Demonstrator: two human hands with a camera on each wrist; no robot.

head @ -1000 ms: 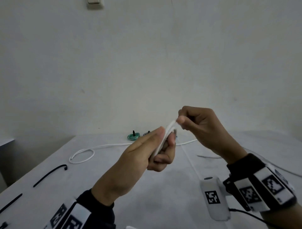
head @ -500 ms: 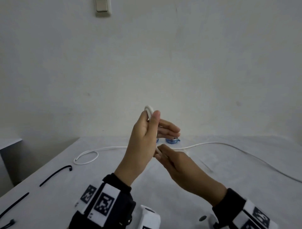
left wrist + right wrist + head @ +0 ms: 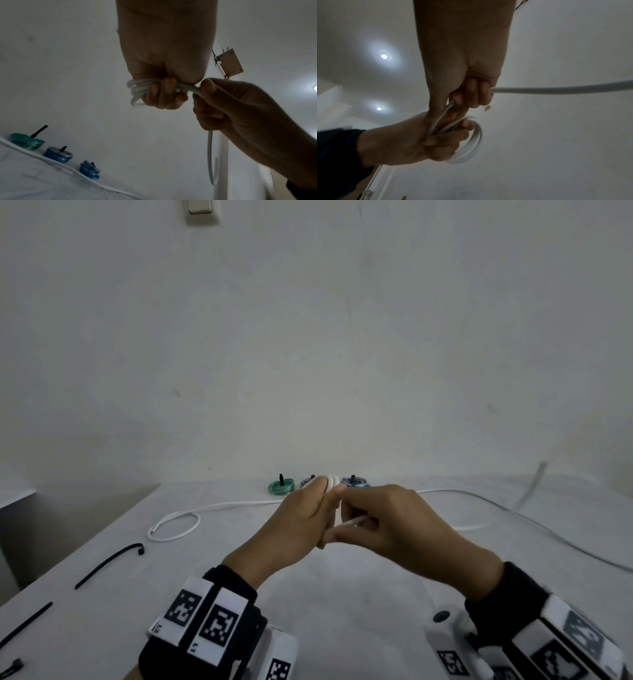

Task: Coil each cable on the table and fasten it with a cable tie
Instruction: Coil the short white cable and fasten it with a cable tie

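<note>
A: At a grey table, the left hand curls its fingers around a small coil of white cable, held above the tabletop, while the right hand pinches the free run of that cable right beside it

B: And the slack?

A: It trails off to both sides across the table, one end looped at the left. The next turn likely goes best laid flat against the last, right hand feeding without twist, left thumb clamping each lap

B: The fastening?

A: Black cable ties lie near the left edge, well apart from the hands. Three tied coils sit by the wall; keeping this loop as small should let the tie close
</note>
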